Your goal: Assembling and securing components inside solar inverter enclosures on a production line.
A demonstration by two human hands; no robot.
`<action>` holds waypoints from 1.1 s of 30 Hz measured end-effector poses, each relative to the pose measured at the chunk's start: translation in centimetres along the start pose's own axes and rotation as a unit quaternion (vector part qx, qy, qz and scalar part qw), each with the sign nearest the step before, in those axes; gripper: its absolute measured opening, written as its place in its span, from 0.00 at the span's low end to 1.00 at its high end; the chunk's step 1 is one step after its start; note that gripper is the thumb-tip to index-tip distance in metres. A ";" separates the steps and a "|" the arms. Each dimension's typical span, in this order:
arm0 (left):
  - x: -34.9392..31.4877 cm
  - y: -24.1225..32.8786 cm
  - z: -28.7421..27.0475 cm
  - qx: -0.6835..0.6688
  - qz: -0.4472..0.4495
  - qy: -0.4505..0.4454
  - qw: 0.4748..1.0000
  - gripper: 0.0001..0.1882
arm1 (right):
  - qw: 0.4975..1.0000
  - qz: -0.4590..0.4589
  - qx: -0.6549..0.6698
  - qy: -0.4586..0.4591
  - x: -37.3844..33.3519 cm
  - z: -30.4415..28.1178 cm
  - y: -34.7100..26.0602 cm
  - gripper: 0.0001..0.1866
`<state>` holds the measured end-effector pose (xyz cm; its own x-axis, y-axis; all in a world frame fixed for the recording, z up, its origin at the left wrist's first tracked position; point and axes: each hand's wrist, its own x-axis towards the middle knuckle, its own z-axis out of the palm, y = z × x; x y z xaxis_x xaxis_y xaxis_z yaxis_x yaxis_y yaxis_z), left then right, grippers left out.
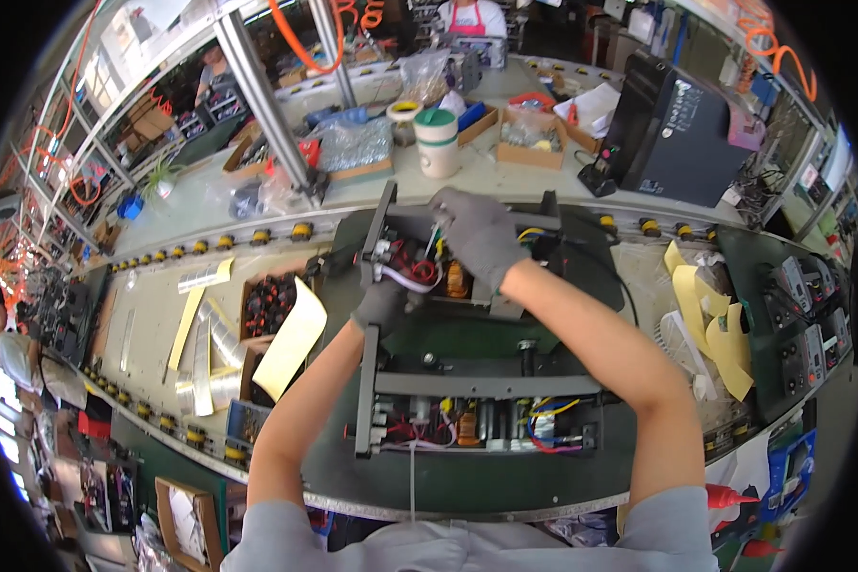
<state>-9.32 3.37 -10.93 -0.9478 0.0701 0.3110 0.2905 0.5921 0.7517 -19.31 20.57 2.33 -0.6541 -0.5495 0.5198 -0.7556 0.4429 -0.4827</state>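
Observation:
Two black metal frames filled with electronics lie on a dark green work surface. At the far frame [383,224], my right hand [477,234], in a grey glove, is closed with its fingertips pinched over the wiring. A thin pale strip [435,240] runs down from those fingertips toward the red and white wires [412,272]. My left hand [383,300], gloved too, is at the frame's left side beside these wires; its fingers are mostly hidden. Closer to me is the near frame [486,385], with coils and coloured wires; a white cable tie [412,481] hangs from its wiring.
Left of the frames stands a box of black parts [269,307], with yellow paper strips [291,341] around it. More yellow strips [710,315] lie to the right. Beyond the roller rail are a white cup [437,148], parts boxes [532,138] and a black monitor [677,129].

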 end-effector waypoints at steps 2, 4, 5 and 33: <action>1.2 0.0 0.6 -0.256 -0.126 0.013 0.958 0.06 | 1.000 0.014 0.001 -0.011 0.0 0.2 0.7 0.06; 1.1 -0.7 0.6 -0.324 -0.182 0.002 0.928 0.09 | 1.000 0.011 0.016 0.000 0.2 0.4 0.7 0.07; 0.8 -1.0 0.1 -0.322 -0.185 0.006 0.929 0.09 | 1.000 0.009 0.021 -0.002 0.2 0.7 0.3 0.07; 0.0 0.2 -0.3 -0.382 -0.286 0.031 0.878 0.16 | 0.996 0.026 0.089 -0.012 -1.1 2.7 -0.3 0.06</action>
<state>-9.25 3.20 -10.60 -0.9655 -0.1215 -0.2304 -0.2039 -0.1978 0.9588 -18.30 19.07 0.00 -0.6888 -0.5478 0.4748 -0.7018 0.3398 -0.6261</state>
